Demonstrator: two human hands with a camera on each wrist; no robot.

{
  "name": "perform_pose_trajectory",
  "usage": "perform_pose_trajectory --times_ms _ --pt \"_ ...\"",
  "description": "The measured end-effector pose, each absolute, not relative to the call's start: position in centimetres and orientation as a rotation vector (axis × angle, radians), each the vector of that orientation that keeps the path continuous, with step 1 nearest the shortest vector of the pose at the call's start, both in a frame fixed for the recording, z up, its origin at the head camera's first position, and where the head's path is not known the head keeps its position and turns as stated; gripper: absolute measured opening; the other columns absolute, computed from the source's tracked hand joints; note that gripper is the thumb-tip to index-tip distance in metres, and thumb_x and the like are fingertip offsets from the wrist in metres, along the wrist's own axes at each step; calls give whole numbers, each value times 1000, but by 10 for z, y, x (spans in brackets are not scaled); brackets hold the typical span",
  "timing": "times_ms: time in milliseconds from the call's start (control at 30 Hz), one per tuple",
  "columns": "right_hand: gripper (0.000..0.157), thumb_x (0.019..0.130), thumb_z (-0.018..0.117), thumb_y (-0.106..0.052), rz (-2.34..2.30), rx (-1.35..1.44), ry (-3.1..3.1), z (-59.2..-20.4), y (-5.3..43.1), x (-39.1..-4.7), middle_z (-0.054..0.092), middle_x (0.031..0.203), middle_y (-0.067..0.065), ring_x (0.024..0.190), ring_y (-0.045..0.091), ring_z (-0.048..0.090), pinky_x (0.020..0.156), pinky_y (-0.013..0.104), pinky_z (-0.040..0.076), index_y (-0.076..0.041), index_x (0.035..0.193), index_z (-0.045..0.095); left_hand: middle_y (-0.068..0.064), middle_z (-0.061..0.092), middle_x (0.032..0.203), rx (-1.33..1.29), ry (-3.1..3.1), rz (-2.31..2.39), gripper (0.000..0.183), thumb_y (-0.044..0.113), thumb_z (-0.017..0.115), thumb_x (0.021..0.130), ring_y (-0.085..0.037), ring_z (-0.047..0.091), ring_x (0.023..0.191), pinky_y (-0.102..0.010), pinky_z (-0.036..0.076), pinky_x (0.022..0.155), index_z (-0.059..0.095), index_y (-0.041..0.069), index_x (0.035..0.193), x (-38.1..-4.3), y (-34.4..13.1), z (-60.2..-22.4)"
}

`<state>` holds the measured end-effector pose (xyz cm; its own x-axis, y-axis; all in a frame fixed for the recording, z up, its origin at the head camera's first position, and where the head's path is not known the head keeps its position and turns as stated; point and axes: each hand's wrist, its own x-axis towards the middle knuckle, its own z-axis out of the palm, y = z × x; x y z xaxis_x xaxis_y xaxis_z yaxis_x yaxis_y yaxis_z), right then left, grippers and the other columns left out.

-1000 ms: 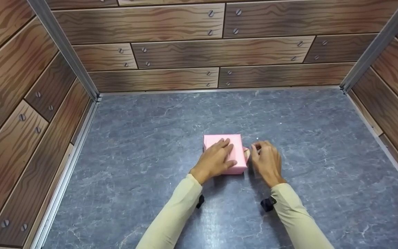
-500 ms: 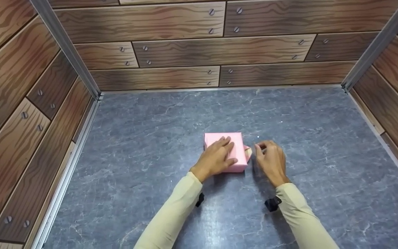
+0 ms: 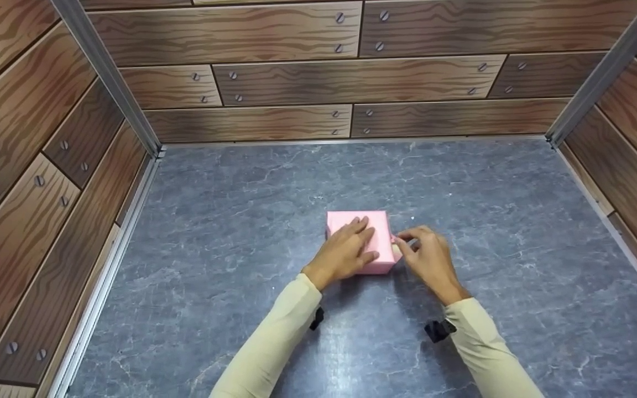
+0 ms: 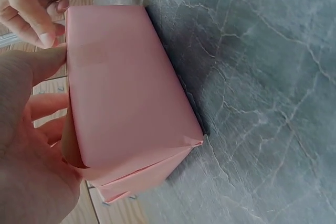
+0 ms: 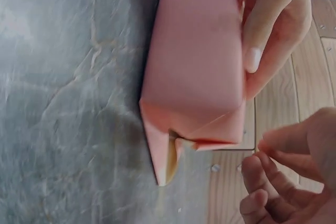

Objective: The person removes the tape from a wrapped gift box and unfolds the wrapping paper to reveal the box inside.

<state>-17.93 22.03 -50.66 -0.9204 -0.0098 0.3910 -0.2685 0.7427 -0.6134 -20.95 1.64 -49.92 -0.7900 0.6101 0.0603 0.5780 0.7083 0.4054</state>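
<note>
Below frame centre: our pink paper-wrapped box point(image 3: 380, 237) on the grey marbled surface point(image 3: 241, 221).
Left hand point(image 3: 340, 251): spread on its top, fingers straight.
Right hand point(image 3: 432, 260): at the pink paper end flap point(image 3: 396, 254); whether pinching, we cannot tell.
Flap step: likely folding; next calls for a firm press.
Edges: side room, wood-patterned walls point(image 3: 285, 83) well apart.

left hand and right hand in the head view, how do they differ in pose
The left hand rests on top of the pink box, while the right hand is beside the box, at the loose flap. The left hand's fingers lie extended; the right hand's are bent, thumb and index tips close together. Both are bare and come out of pale sleeves.
</note>
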Motion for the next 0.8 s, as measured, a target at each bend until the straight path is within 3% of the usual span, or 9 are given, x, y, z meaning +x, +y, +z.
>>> perform_pose_trajectory --times_ms 167,367,800 --pt "8 85 79 -3 1003 321 -2590 -503 211 -173 69 87 7 66 17 63 60 30 48 -2 92 78 -16 39 158 1013 2842 636 45 25 57 104 -30 31 149 -40 20 123 56 4 143 -210 11 -495" --pt "10 81 83 -3 981 420 -2600 -504 204 -166 66 83 6 66 19 60 59 29 47 -1 90 78 -15 47 153 1003 2901 671 36 17 53 105 -33 37 146 -45 28 121 62 6 138 -210 -1 -492" --pt "11 76 85 1 811 593 -2648 -510 192 -166 63 77 3 68 16 61 62 34 55 -3 84 78 -13 48 152 948 2922 627 35 17 56 104 -32 42 143 -47 37 115 64 13 138 -211 -13 -498"
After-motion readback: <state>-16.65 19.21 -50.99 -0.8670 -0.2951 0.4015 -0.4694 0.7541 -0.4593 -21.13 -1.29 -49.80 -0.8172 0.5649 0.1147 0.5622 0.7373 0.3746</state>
